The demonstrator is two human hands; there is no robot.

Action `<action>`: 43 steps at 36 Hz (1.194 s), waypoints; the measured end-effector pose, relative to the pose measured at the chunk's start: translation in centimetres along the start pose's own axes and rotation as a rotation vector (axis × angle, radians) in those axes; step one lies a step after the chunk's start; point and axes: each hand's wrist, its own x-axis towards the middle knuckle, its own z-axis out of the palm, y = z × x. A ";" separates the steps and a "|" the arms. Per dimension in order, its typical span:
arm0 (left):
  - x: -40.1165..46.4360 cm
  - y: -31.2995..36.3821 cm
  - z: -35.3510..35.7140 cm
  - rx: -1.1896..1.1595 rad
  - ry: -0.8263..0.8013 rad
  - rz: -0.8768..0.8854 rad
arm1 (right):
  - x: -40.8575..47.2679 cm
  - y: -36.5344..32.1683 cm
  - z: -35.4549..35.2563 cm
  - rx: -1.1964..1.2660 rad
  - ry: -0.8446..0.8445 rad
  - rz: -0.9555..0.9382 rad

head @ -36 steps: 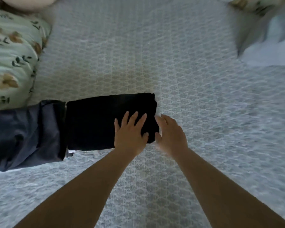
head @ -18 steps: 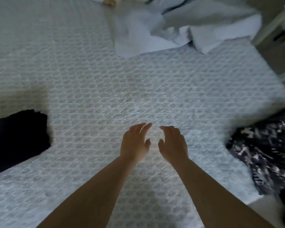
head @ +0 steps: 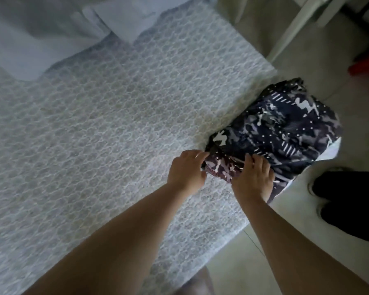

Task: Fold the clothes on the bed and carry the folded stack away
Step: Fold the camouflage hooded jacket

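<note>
One patterned dark garment (head: 281,128) lies at the bed's (head: 94,135) right edge. Two hands, left hand (head: 186,172) and right hand (head: 252,179), pinch its near edge. No writing shows.

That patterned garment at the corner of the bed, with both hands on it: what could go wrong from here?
The patterned garment hangs partly past the edge of the bed, so it could slide to the floor if pulled unevenly. The left hand and right hand grip only its near end, so the bunched cloth may stay creased when spread.
</note>
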 end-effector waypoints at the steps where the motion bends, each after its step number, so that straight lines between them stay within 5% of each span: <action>1: 0.7 0.6 0.4 0.007 0.003 0.018 | 0.5 0.9 0.3 -0.020 -0.014 0.003; 9: 6.4 3.7 2.9 0.100 0.046 0.150 | 3.5 4.3 1.9 0.233 0.026 -0.129; 17: 9.2 4.2 2.8 0.174 0.005 0.138 | 3.9 5.5 1.6 0.270 -0.137 -0.273; 20: 8.4 4.6 2.0 0.008 0.152 0.100 | 3.5 4.3 0.7 0.380 -0.138 -0.253; 24: 6.3 4.8 0.0 -0.453 0.141 -0.146 | 2.8 1.7 -1.9 0.573 -0.031 -0.109; 30: 1.6 4.5 -7.4 -0.801 0.225 -0.257 | 1.6 -2.6 -9.4 0.693 -0.145 -0.257; 36: -5.0 2.8 -18.6 -0.770 0.364 -0.243 | -1.8 -9.0 -20.3 0.543 -0.187 -0.553; 43: -16.4 0.2 -30.0 -0.769 0.596 -0.109 | -9.5 -16.8 -33.4 0.853 -0.324 -0.761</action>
